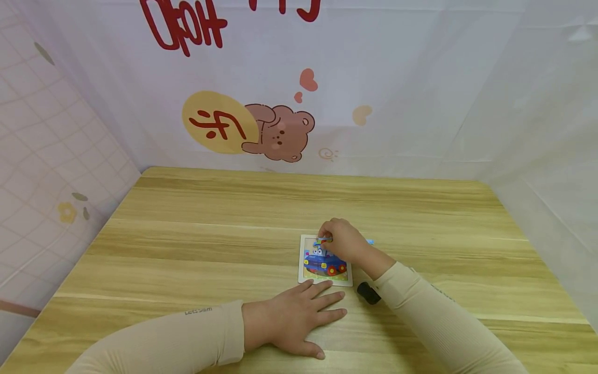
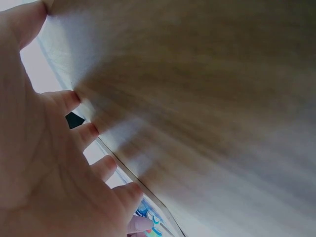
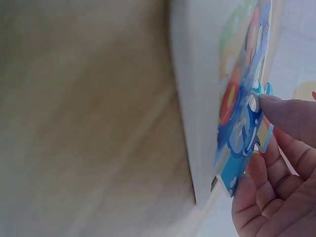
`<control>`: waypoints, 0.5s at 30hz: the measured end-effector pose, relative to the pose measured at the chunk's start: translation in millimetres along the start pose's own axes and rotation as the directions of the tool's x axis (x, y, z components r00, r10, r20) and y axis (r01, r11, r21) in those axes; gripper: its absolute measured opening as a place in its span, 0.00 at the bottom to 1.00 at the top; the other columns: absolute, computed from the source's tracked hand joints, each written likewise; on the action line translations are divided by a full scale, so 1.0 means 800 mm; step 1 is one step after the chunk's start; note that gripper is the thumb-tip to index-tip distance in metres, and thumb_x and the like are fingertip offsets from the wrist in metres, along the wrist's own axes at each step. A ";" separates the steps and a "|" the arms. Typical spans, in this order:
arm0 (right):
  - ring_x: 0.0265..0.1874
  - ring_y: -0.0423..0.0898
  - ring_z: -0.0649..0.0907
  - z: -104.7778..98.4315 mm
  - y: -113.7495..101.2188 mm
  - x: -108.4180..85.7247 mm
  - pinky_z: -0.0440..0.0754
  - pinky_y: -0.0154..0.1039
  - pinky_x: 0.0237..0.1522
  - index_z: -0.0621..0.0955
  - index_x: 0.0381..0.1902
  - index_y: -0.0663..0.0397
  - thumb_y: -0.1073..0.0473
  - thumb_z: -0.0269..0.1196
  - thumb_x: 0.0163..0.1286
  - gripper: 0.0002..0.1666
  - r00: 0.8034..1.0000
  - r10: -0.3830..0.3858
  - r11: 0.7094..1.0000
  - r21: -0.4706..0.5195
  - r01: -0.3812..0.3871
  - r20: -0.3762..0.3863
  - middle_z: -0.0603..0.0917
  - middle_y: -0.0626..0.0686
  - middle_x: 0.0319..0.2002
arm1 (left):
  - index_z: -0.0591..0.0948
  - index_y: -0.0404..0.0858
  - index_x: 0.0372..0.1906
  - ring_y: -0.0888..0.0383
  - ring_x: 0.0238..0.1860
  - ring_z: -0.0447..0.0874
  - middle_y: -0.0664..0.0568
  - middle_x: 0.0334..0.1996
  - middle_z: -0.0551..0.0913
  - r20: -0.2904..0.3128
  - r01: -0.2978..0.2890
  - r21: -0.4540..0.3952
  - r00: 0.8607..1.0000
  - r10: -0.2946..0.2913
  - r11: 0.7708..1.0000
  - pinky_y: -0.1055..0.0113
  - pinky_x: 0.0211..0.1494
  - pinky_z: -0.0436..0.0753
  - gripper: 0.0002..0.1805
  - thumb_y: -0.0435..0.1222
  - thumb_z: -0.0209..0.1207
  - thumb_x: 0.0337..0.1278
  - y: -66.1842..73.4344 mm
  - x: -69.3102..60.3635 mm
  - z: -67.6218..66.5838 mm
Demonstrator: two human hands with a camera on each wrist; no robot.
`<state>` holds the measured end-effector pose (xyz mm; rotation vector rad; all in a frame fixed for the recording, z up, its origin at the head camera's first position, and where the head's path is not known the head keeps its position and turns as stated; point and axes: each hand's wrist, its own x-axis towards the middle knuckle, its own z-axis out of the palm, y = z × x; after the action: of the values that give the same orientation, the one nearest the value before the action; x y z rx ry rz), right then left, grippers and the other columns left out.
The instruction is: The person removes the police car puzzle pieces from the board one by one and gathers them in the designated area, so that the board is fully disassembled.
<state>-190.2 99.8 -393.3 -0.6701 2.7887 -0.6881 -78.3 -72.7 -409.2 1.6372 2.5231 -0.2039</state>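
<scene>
Right grip (image 1: 345, 243) pinched a puzzle piece (image 3: 265, 132) between thumb and fingers, likely for fine control. Framed puzzle (image 1: 301, 262) lay just beneath it. Left grip (image 1: 291, 319), nearer me, rested spread-fingered on the tabletop (image 1: 210, 234), presumably steadying my work.

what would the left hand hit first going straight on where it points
Probably the small black object ahead of the left hand, though two fingertips lie close by the puzzle frame.

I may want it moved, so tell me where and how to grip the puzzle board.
Probably pinch the puzzle board by its left rim, from the left: it lies flat, that edge is uncovered, and the left hand borders the near edge.
</scene>
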 end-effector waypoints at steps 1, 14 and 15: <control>0.35 0.46 0.75 0.000 0.000 0.000 0.78 0.42 0.42 0.82 0.35 0.56 0.66 0.69 0.60 0.06 1.000 -0.002 1.000 0.001 0.002 -0.002 0.79 0.49 0.32 | 0.57 0.55 0.76 0.50 0.75 0.49 0.55 0.76 0.52 -0.001 -0.001 0.002 1.000 0.001 1.000 0.54 0.69 0.65 0.42 0.69 0.41 0.60 0.000 0.000 0.000; 0.34 0.45 0.76 0.000 -0.001 -0.003 0.78 0.43 0.44 0.80 0.33 0.54 0.67 0.68 0.61 0.06 1.000 0.025 0.996 0.082 -0.025 -0.001 0.77 0.48 0.33 | 0.57 0.54 0.76 0.50 0.75 0.49 0.54 0.76 0.52 -0.003 -0.013 -0.015 1.000 0.013 1.000 0.53 0.69 0.64 0.42 0.69 0.41 0.61 0.000 -0.001 -0.001; 0.34 0.45 0.76 -0.001 -0.001 -0.003 0.78 0.43 0.44 0.80 0.33 0.54 0.67 0.68 0.61 0.06 1.000 0.025 0.996 0.086 -0.025 -0.001 0.77 0.48 0.33 | 0.57 0.54 0.76 0.50 0.75 0.50 0.54 0.76 0.52 -0.003 -0.013 -0.013 1.000 0.013 1.000 0.53 0.69 0.64 0.42 0.69 0.41 0.61 0.000 -0.001 -0.001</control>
<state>-187.7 100.3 -392.0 -0.6172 2.7463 -0.7985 -78.3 -73.4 -408.1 1.6501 2.5100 -0.1825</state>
